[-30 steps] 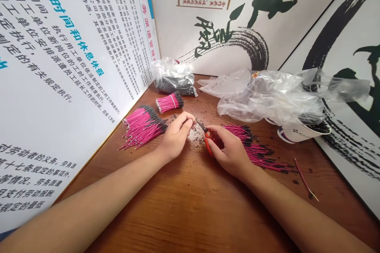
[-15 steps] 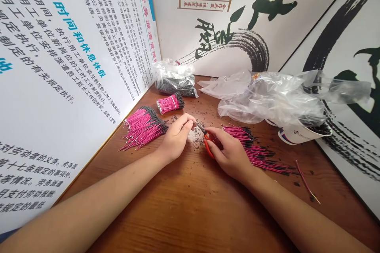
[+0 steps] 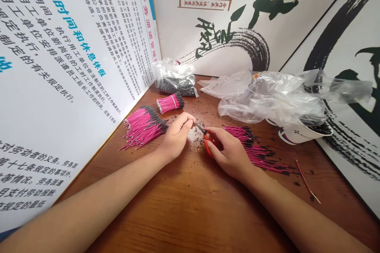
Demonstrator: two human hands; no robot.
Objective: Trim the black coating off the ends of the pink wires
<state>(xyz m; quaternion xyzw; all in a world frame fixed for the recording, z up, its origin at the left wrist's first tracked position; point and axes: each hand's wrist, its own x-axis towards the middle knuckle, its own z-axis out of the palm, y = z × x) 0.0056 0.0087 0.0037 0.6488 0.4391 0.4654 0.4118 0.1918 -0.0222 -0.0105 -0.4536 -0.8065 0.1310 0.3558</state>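
Observation:
My right hand (image 3: 230,150) is closed round the red handles of a small pair of scissors (image 3: 207,138), whose dark blades point up and left to my other hand. My left hand (image 3: 178,134) is pinched at the blade tips; what lies between its fingertips is too small to make out. Left of it lies a loose pile of pink wires with black ends (image 3: 142,128). Behind that is a banded bundle of the same wires (image 3: 170,102). More pink wires (image 3: 264,157) lie beside and behind my right hand, partly hidden by it.
Small black scraps (image 3: 197,139) litter the wooden table (image 3: 178,209). A plastic bag of black pieces (image 3: 175,81) stands at the back. Clear plastic bags (image 3: 276,97) drape over paper cups (image 3: 299,134) at right. One single wire (image 3: 305,182) lies apart. Printed panels enclose the table.

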